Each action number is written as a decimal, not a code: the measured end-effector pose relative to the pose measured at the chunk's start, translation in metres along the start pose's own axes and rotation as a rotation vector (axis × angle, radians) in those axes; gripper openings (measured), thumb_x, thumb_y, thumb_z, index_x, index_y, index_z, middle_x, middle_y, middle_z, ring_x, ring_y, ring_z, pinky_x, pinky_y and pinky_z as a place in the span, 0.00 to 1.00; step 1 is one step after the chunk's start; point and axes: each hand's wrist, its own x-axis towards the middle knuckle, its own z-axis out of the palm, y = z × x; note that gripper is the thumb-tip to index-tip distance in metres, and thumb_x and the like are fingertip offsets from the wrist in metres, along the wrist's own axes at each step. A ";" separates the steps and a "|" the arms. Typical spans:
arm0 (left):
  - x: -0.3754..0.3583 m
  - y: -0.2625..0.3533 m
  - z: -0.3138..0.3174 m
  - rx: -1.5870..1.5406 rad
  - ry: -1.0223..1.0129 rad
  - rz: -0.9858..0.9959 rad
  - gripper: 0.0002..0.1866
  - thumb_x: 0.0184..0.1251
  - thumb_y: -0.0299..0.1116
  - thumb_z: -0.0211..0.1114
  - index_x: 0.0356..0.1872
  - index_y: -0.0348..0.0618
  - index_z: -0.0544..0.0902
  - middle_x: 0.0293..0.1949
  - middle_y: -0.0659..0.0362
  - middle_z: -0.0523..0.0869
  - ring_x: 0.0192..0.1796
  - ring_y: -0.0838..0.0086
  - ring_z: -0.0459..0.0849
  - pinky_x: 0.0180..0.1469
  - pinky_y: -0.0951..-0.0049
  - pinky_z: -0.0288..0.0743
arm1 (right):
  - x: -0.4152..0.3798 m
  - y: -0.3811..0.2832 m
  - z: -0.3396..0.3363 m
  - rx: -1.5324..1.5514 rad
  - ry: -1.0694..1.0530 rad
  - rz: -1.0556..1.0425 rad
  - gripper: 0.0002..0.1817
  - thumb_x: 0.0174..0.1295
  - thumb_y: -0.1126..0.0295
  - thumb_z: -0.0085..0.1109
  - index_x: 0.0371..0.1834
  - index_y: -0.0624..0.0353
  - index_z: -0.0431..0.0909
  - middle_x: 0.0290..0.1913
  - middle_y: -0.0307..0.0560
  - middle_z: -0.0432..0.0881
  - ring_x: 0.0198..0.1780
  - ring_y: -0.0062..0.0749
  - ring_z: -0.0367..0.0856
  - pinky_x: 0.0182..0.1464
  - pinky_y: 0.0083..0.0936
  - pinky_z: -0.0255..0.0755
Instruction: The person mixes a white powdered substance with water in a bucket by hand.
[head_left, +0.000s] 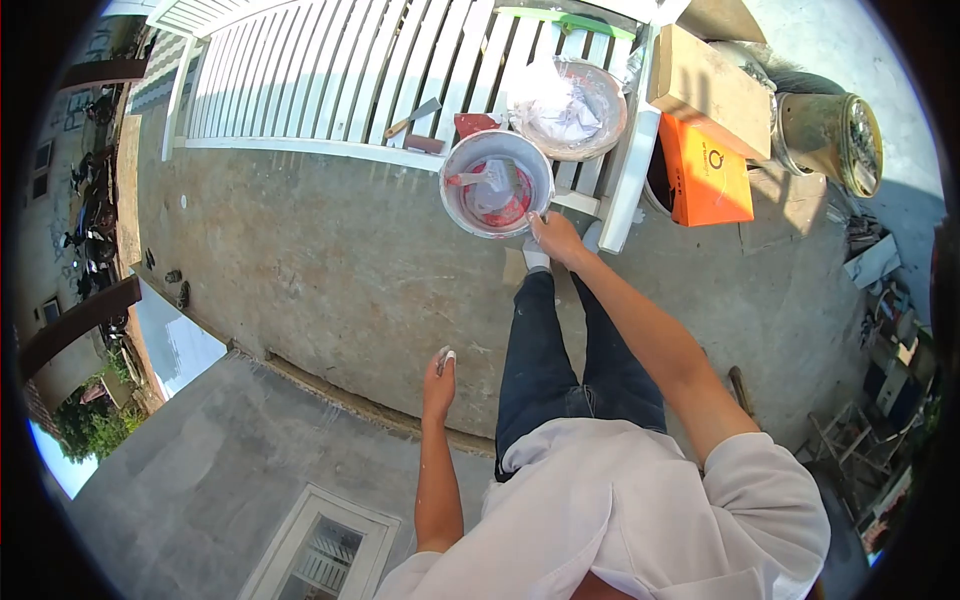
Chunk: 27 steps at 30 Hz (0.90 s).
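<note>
At the far centre, grey bucket [497,183] gripped by its near rim in right hand [553,236], white slatted gate [350,75] beneath, left hand [439,378] hung apart, small white object pinched at fingertips.

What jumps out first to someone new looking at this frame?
Most striking is the grey bucket at top centre, smeared red and white inside with a brush lying in it, gripped at its near rim by the right hand. Behind it lies a white slatted gate flat on the concrete, and a bright orange box sits to the right. The left hand hangs lower down, holding a small white-tipped thing I cannot identify.
</note>
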 end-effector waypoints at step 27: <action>-0.284 0.214 0.488 0.407 -0.949 0.341 0.26 0.70 0.29 0.52 0.69 0.44 0.60 0.53 0.49 0.78 0.47 0.64 0.85 0.47 0.66 0.84 | -0.478 0.328 -0.272 0.651 0.917 0.076 0.13 0.66 0.66 0.54 0.46 0.64 0.74 0.36 0.53 0.82 0.36 0.37 0.81 0.41 0.33 0.72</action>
